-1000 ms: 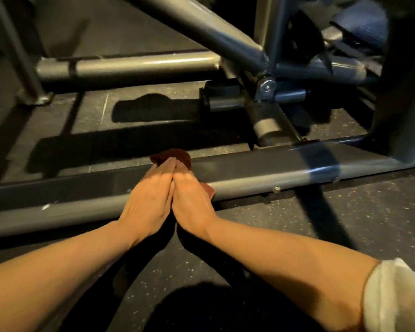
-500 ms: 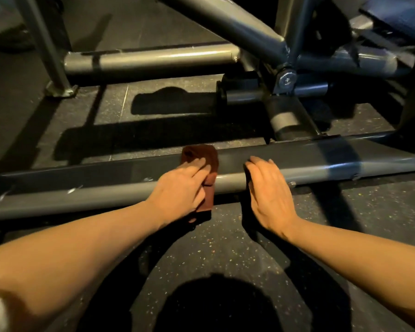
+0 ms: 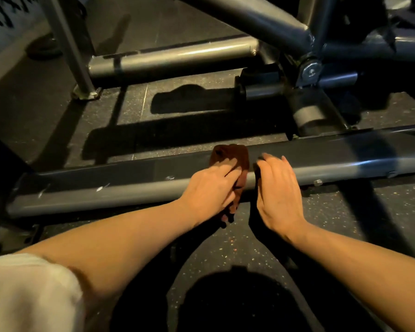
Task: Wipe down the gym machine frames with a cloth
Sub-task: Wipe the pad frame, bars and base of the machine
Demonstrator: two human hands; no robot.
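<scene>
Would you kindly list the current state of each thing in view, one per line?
Cloth: draped over the low frame bar, pinned under the left hand.
Left hand: flat on the cloth, pressing it to the bar.
Right hand: bare, resting open on the bar beside the cloth.
Low frame bar: lying along the floor, scuffed with light marks.

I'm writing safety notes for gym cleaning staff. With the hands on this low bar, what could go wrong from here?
1. A bolt head sticks out of the bar just beyond the right hand; sliding that way could scrape the knuckles.
2. The left hand covers only part of the cloth, so it could bunch or slip off.
3. The bar's paint looks chipped; the cloth may snag there.
</scene>
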